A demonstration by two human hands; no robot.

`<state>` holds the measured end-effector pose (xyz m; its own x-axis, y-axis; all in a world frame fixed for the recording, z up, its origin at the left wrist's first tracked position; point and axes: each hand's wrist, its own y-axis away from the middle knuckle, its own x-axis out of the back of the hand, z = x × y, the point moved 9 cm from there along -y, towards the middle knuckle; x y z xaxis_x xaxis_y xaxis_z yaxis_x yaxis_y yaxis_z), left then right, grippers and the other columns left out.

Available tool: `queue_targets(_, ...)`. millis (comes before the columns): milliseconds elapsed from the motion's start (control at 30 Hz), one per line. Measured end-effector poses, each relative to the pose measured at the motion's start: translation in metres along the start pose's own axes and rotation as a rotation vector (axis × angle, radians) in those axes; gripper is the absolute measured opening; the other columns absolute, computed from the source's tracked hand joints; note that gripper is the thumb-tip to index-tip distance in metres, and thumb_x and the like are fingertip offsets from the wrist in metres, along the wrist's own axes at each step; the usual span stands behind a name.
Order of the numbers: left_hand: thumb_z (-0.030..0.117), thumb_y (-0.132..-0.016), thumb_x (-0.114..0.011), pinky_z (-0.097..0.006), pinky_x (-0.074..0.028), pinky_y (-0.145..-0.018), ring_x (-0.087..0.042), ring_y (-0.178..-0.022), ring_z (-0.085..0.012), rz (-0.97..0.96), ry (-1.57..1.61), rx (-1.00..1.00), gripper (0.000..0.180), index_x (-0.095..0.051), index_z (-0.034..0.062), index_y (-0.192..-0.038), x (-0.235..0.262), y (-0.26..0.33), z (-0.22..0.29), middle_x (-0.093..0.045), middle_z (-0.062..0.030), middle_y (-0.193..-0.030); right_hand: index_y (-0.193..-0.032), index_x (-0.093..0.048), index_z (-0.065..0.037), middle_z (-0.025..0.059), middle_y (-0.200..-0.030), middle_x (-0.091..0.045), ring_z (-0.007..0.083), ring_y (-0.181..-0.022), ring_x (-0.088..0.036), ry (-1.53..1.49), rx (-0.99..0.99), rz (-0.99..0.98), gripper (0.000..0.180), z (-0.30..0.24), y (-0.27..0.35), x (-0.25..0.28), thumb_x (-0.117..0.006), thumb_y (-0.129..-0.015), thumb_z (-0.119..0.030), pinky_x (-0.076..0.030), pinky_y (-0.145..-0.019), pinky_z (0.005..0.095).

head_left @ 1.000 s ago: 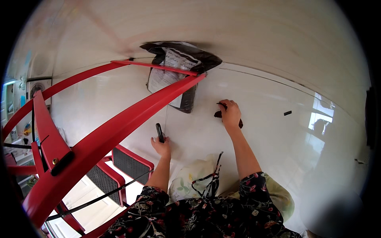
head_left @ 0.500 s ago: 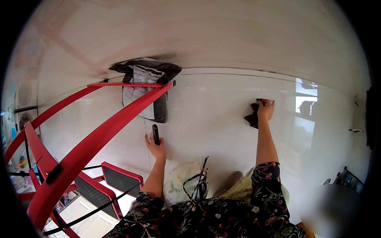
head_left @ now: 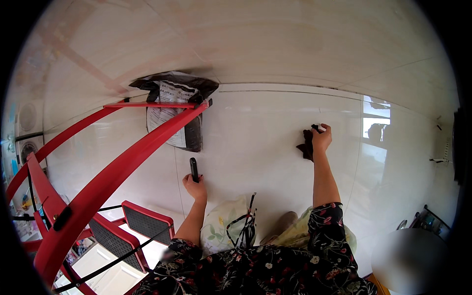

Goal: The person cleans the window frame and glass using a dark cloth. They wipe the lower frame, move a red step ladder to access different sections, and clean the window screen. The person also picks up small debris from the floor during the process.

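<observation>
While your left hand (head_left: 195,186) grips a slim black tool (head_left: 193,169) at seven o'clock, your right hand (head_left: 322,139) presses a dark cloth (head_left: 307,145) against the glossy wall (head_left: 255,142) at three o'clock, beside the red stepladder (head_left: 98,191).

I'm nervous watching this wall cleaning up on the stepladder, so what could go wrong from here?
1. The person stands high on the red stepladder with the right hand stretched far sideways, pressing a dark cloth to the glossy wall; that lean could tip their balance.
2. The left hand holds a slim black tool, not the ladder, so neither hand could catch a slip.
3. The tool or cloth could drop from up there.
</observation>
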<state>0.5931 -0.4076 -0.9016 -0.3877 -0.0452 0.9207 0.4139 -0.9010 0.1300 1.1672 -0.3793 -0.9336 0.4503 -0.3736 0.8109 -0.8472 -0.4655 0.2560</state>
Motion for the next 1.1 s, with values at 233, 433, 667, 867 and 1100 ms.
queue_targets(233,0.006,-0.073,-0.070,-0.046,-0.048,-0.068,-0.060,-0.075,-0.0369,-0.144,0.036,-0.024,0.016,-0.059,0.0023,-0.084,-0.015,0.002,0.013,-0.061,-0.0164,-0.081,-0.103,-0.067,-0.004,0.0111,-0.084,-0.069,0.0258,-0.078,-0.066,-0.170,0.137,-0.068,0.032,-0.017,-0.033,-0.008,-0.074,-0.073,-0.011,-0.052,-0.074,0.0362)
queue_targets(433,0.004,-0.075,-0.070,-0.041,-0.049,-0.065,-0.064,-0.071,-0.0351,-0.430,0.147,-0.170,0.018,-0.056,0.0029,-0.087,-0.039,0.013,0.088,-0.065,-0.0138,-0.075,-0.095,-0.069,-0.002,0.0167,-0.088,-0.069,0.0340,-0.081,-0.066,0.040,0.256,-0.061,0.023,-0.047,-0.049,-0.017,-0.071,-0.074,-0.010,-0.052,-0.076,0.0412)
queue_targets(667,0.005,-0.073,-0.076,-0.028,-0.050,-0.062,-0.062,-0.066,-0.0130,-0.607,0.486,-0.127,0.020,-0.059,0.0015,-0.085,-0.045,0.001,0.190,-0.066,-0.0054,-0.073,-0.093,-0.070,0.001,0.0137,-0.087,-0.070,0.0241,-0.079,-0.068,0.030,0.128,-0.555,0.024,-0.018,-0.007,-0.046,-0.074,-0.074,-0.013,-0.053,-0.074,0.0353)
queue_targets(867,0.012,-0.075,-0.079,-0.024,-0.041,-0.049,-0.049,-0.053,-0.0080,-0.780,0.604,-0.001,0.025,-0.059,0.0034,-0.084,-0.024,0.016,0.293,-0.059,-0.0001,-0.069,-0.099,-0.065,-0.003,0.0006,-0.083,-0.065,0.0107,-0.073,-0.062,-0.808,-0.275,-1.137,0.017,-0.107,0.081,0.006,-0.070,-0.084,-0.008,-0.052,-0.067,0.0262)
queue_targets(1100,0.015,-0.079,-0.078,-0.023,-0.036,-0.046,-0.045,-0.050,-0.0070,-0.906,0.601,0.049,0.022,-0.059,0.0055,-0.086,0.038,0.071,0.376,-0.058,0.0002,-0.069,-0.103,-0.064,0.000,0.0032,-0.088,-0.067,0.0127,-0.077,-0.065,-1.040,-0.335,-1.111,0.023,-0.140,0.125,0.113,-0.071,-0.083,-0.007,-0.056,-0.070,0.0280)
